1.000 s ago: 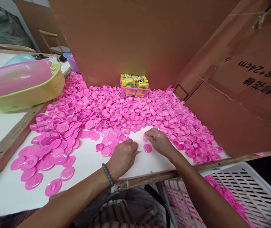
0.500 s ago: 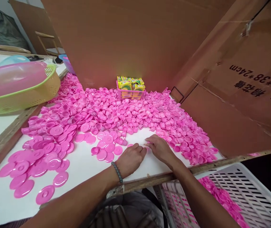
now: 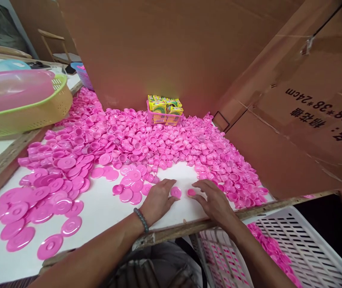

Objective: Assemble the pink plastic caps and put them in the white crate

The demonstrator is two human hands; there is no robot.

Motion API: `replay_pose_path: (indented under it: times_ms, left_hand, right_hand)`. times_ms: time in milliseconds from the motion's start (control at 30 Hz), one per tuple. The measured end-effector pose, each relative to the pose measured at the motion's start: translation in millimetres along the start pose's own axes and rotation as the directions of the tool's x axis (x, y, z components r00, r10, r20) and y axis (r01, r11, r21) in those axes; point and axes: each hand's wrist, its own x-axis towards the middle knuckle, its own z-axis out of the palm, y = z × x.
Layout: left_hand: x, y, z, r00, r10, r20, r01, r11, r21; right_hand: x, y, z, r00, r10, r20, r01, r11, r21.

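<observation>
My left hand (image 3: 158, 200), with a beaded bracelet at the wrist, curves its thumb and fingers around a small round pink saucer (image 3: 176, 192) low over the white tabletop. Facing it, my right hand (image 3: 214, 199) has a small pink cup (image 3: 191, 192) between thumb and fingertips. A narrow gap separates saucer and cup. Just left of my left hand lies a cluster of small pink saucers (image 3: 135, 186). Beyond both hands spreads a broad heap of little pink cups (image 3: 171, 150). Larger pink plates (image 3: 40, 194) overlap at the left.
A pink basket (image 3: 165, 119) of yellow boxes stands in the heap against a cardboard wall (image 3: 183, 52). Another cardboard panel (image 3: 303, 132) rises at right. Below the wooden table edge (image 3: 185, 231) is a white crate (image 3: 311, 240) with pink pieces. A green basket (image 3: 35, 116) sits at left.
My hands were close together with fingertips nearly meeting. They have moved apart, and the saucer and cup between them now show. The view has shifted slightly.
</observation>
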Motion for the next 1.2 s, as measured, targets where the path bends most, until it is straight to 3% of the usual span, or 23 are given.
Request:
replay_pose_path:
  times_ms: [167, 300, 500, 733, 1067, 1133, 1200]
  left_hand:
    - [0, 1, 2.0, 0.999, 0.016, 0.042, -0.015, 1.0, -0.012]
    - [0, -1, 2.3, 0.999, 0.001, 0.035, 0.0, 0.999, -0.036]
    - [1, -3, 5.5, 0.999, -0.032, 0.018, 0.033, 0.999, -0.018]
    - [3, -6, 7.6, 0.998, -0.047, 0.039, 0.05, 0.995, -0.081]
    - [2, -7, 6.4, 0.997, -0.054, 0.051, 0.06, 0.991, -0.122]
    - [2, -7, 4.0, 0.998, -0.047, 0.041, 0.052, 0.993, -0.107]
    - [2, -8, 1.1, 0.999, -0.032, 0.04, 0.037, 0.989, -0.142]
  right_hand:
    - [-1, -2, 10, 0.996, -0.03, 0.082, 0.035, 0.997, -0.071]
    - [5, -12, 19, 0.999, -0.034, 0.006, 0.034, 0.996, -0.083]
    - [11, -24, 31, 0.977, -0.192, 0.096, 0.205, 0.966, -0.158]
    - [10, -26, 36, 0.944, -0.278, 0.178, 0.31, 0.933, -0.183]
    - [8, -27, 33, 0.935, -0.285, 0.211, 0.327, 0.924, -0.2]
    - [10, -25, 33, 0.953, -0.254, 0.162, 0.276, 0.952, -0.131]
    - [13, -21, 34, 0.984, -0.154, 0.089, 0.151, 0.988, 0.038]
